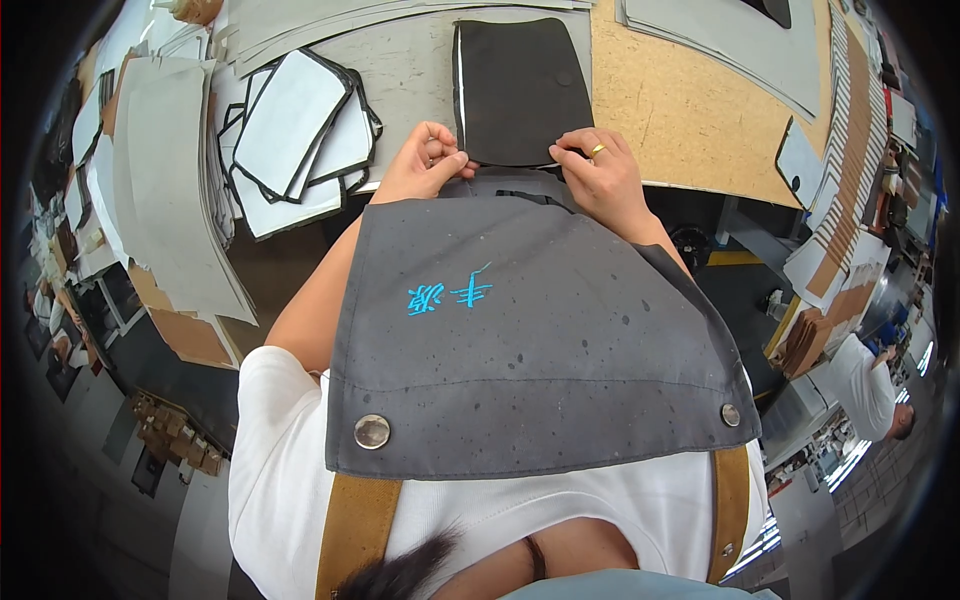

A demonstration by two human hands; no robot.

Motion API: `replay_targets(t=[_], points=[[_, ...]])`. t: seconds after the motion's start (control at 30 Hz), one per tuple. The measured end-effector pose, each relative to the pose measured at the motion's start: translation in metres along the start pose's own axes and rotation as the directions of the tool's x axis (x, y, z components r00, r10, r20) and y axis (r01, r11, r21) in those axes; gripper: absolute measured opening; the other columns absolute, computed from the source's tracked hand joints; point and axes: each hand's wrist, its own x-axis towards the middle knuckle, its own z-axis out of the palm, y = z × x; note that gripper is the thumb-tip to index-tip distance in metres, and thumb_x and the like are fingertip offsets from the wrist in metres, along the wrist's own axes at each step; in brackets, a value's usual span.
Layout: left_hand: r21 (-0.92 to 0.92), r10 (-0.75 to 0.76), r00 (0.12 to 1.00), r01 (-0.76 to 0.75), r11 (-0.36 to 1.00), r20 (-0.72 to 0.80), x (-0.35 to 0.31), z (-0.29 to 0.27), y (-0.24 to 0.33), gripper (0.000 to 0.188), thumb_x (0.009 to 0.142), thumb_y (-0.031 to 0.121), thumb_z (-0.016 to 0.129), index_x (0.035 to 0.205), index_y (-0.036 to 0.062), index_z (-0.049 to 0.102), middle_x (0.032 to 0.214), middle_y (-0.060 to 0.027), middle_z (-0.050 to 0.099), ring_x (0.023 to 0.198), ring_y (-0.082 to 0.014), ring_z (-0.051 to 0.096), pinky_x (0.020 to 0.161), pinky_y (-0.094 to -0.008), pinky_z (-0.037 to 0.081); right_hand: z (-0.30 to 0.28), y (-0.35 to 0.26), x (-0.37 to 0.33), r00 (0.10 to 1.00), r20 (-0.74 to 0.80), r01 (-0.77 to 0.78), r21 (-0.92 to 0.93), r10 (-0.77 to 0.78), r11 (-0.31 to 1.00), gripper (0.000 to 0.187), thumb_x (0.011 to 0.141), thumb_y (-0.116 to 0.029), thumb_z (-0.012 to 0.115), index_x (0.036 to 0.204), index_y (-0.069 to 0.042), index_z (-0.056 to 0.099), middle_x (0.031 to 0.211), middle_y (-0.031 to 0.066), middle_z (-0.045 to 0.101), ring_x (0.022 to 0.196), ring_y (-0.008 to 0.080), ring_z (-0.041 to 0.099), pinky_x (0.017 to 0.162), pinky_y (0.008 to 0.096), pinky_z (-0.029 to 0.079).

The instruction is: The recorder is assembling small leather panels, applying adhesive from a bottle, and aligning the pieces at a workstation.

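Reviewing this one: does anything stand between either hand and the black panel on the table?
Nothing visible does. The left hand is at the black panel's near left corner, the right hand at its near right. The white pieces lie left, not between.

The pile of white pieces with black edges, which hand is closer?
The left hand. It's just right of the pile; the right hand is farther off, at the lower right corner of the black panel.

Close head-worn fisheye view, downward over the hands point(608, 178).
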Motion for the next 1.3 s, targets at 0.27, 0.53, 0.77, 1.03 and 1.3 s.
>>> replay_targets(t=[0.27,0.53,0.77,1.03,1.3], points=[[-0.015,0.068,0.995,-0.069,0.998,-0.073,0.004,-0.002,-0.010,0.014,0.085,0.001,0.054,0.089,0.0063,0.042,0.081,-0.0042,0.055,0.079,-0.0131,0.057,0.074,-0.0249,0.045,-0.002,-0.003,0.008,1.000,-0.012,0.017,0.002,-0.017,1.000,0.014,0.068,0.000,0.063,0.081,-0.005,0.062,0.084,0.0022,0.058,0.082,0.0192,0.057,0.075,0.0321,0.044],[0.062,0.247,0.948,-0.240,0.969,-0.200,0.002,0.010,-0.006,0.023,0.080,-0.005,0.052,0.077,0.0096,0.035,0.074,-0.0005,0.043,0.069,-0.0097,0.050,0.063,-0.0224,0.041,-0.001,-0.005,0.011,0.998,-0.048,0.035,0.021,-0.034,0.999,0.021,0.065,0.002,0.064,0.084,-0.007,0.063,0.085,0.0028,0.058,0.080,0.0212,0.057,0.072,0.0323,0.044],[0.087,0.270,0.936,-0.257,0.963,-0.227,-0.001,0.013,0.004,0.024,0.079,-0.005,0.052,0.074,0.0095,0.034,0.071,0.0016,0.039,0.067,-0.0059,0.042,0.062,-0.0206,0.037,0.000,-0.004,0.013,0.996,-0.081,0.032,0.035,-0.029,0.999,0.020,0.066,0.002,0.064,0.084,-0.007,0.063,0.085,0.0029,0.059,0.080,0.0211,0.057,0.072,0.0323,0.044],[0.038,0.279,0.950,-0.276,0.960,-0.138,0.002,0.008,0.011,0.018,0.081,0.001,0.052,0.078,0.0100,0.037,0.075,-0.0023,0.047,0.069,-0.0104,0.048,0.067,-0.0263,0.041,0.006,-0.002,0.006,0.997,-0.068,-0.021,0.117,0.029,0.993,0.015,0.070,0.002,0.062,0.083,-0.005,0.063,0.085,0.0041,0.059,0.079,0.0217,0.057,0.070,0.0323,0.046],[-0.040,-0.021,0.969,0.012,0.999,-0.247,0.065,-0.020,0.012,0.041,0.090,0.021,0.052,0.121,-0.0009,0.040,0.094,-0.0061,0.058,0.084,-0.0150,0.056,0.080,-0.0300,0.044,0.011,0.000,-0.004,0.972,-0.054,-0.200,0.333,0.230,0.921,0.012,0.073,0.004,0.061,0.083,-0.002,0.063,0.087,0.0066,0.060,0.080,0.0228,0.057,0.067,0.0314,0.047]])
